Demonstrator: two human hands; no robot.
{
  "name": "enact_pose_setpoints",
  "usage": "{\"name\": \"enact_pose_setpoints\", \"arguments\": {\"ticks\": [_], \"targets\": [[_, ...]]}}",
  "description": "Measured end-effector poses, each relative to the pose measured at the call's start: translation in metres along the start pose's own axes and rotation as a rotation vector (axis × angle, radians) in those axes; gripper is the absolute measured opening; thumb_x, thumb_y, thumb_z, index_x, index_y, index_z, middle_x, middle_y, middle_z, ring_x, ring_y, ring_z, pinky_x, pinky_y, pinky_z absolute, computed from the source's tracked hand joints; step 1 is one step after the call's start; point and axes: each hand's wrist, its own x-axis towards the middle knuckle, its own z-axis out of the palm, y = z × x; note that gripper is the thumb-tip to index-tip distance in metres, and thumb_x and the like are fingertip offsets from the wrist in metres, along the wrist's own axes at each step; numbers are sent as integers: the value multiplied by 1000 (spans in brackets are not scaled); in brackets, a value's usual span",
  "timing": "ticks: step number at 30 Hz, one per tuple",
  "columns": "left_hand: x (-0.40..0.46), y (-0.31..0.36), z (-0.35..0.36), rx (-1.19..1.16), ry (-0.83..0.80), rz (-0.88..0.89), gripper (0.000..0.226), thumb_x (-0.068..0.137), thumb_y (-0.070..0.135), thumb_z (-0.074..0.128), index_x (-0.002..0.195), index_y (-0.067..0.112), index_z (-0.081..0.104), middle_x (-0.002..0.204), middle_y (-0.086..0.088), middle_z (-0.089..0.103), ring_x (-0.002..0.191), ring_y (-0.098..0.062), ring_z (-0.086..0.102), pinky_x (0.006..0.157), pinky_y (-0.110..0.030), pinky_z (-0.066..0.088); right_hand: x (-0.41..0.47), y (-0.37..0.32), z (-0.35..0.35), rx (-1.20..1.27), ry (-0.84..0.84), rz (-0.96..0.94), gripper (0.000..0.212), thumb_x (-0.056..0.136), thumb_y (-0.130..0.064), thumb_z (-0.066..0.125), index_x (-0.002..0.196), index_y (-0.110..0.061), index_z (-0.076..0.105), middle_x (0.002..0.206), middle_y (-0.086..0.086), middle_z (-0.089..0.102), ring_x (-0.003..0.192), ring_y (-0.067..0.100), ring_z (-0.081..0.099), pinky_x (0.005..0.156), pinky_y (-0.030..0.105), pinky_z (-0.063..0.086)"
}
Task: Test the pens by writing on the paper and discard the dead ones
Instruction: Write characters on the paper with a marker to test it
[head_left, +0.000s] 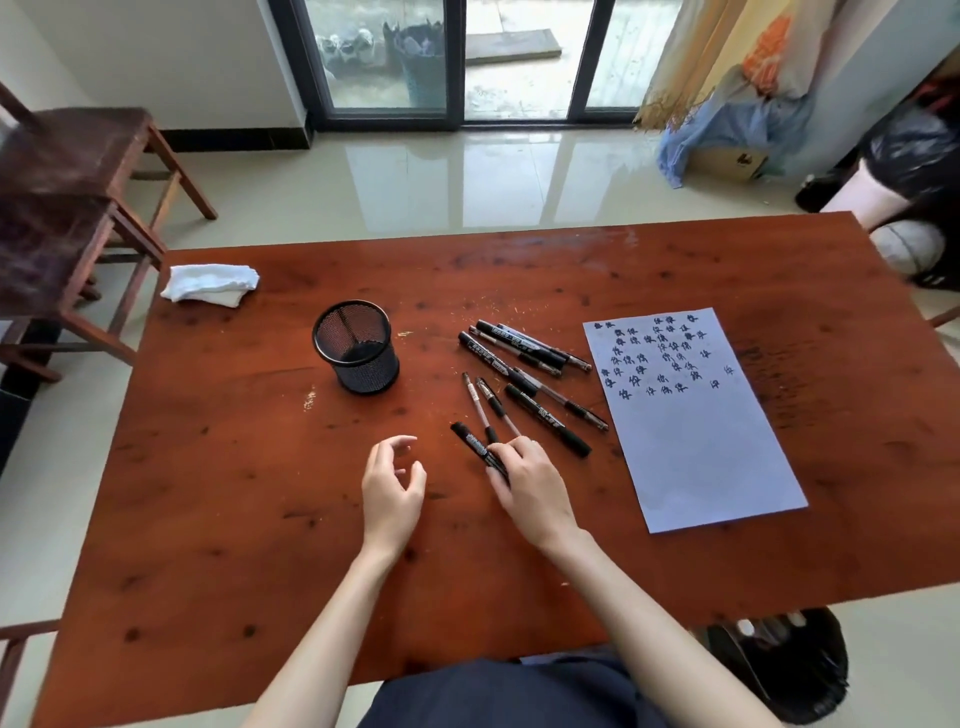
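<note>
Several black pens lie scattered in the middle of the red-brown wooden table. To their right lies a white sheet of paper with rows of dark handwritten marks on its upper half. My right hand rests on the table with its fingers on a black pen nearest me, pinching its lower end. Two more pens lie just beyond my fingertips. My left hand hovers to the left, fingers curled and apart, holding nothing.
A black mesh pen cup stands left of the pens. A crumpled white cloth lies at the far left corner. Wooden chairs stand to the left. A black-lined bin sits on the floor under the table's near right edge.
</note>
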Motion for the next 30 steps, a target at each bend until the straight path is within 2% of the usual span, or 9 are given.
{"name": "enact_pose_setpoints", "arguments": {"ticks": [4, 6, 9, 13, 15, 18, 22, 26, 30], "targets": [[2, 22, 11, -11, -88, 85, 21, 82, -6, 54, 100, 4, 59, 98, -4, 57, 92, -17, 55, 74, -13, 44, 0, -4, -47, 394, 152, 219, 13, 84, -14, 63, 96, -12, 61, 84, 0, 57, 71, 10, 52, 66, 11, 38], [1, 36, 22, -23, -142, 143, 19, 82, -5, 55, 98, 5, 59, 97, -5, 59, 90, -16, 57, 71, -5, 43, -2, 4, -70, 600, 211, 333, 16, 82, -11, 65, 80, -23, 54, 76, -2, 58, 70, 12, 55, 65, 12, 41], [-4, 61, 39, -59, -194, 233, 17, 85, -1, 55, 100, 5, 59, 98, -7, 60, 87, -12, 58, 71, -6, 45, -9, 20, -98, 915, 270, 382, 23, 81, 0, 62, 73, -19, 51, 68, 2, 61, 66, 17, 60, 66, 25, 47], [-14, 97, 70, -105, -347, 286, 27, 89, 11, 54, 117, 10, 53, 98, 5, 60, 82, -1, 58, 71, -14, 47, -21, 50, -123, 1285, 243, 416, 26, 83, 11, 52, 71, -11, 52, 57, -5, 60, 53, 10, 58, 57, 18, 48], [-21, 110, 87, -89, -463, 309, 31, 90, 12, 53, 121, 12, 52, 94, 7, 60, 78, 5, 57, 71, -10, 45, -27, 65, -130, 1355, 204, 438, 24, 83, 11, 51, 72, -10, 53, 60, -1, 60, 55, 12, 59, 58, 18, 49], [-38, 126, 122, -3, -492, 389, 21, 90, 9, 54, 108, 4, 63, 88, -4, 61, 73, 0, 53, 67, -3, 37, -38, 94, -147, 1409, 148, 487, 26, 85, 7, 50, 70, -14, 57, 69, 0, 57, 67, 11, 56, 65, 19, 45], [-64, 150, 175, 78, -479, 384, 19, 90, 10, 53, 101, -2, 63, 82, -7, 57, 71, -9, 48, 67, -3, 34, -39, 142, -180, 1818, 59, 560, 26, 78, -16, 49, 53, -17, 60, 67, -1, 63, 72, 13, 61, 78, 27, 46], [-82, 175, 210, 113, -502, 245, 14, 94, 9, 45, 104, 1, 51, 84, -5, 62, 66, -12, 50, 61, -15, 36, -29, 161, -204, 1899, -8, 482, 14, 76, -19, 46, 63, -16, 44, 57, -4, 49, 53, 11, 48, 67, 24, 37], [-96, 191, 220, 151, -441, 171, 13, 96, 14, 39, 102, 3, 43, 68, -3, 45, 58, -27, 43, 57, -32, 26, -21, 162, -215, 1822, -90, 452, 29, 87, -13, 39, 59, -19, 35, 48, -8, 35, 45, 9, 33, 59, 24, 29]]}}
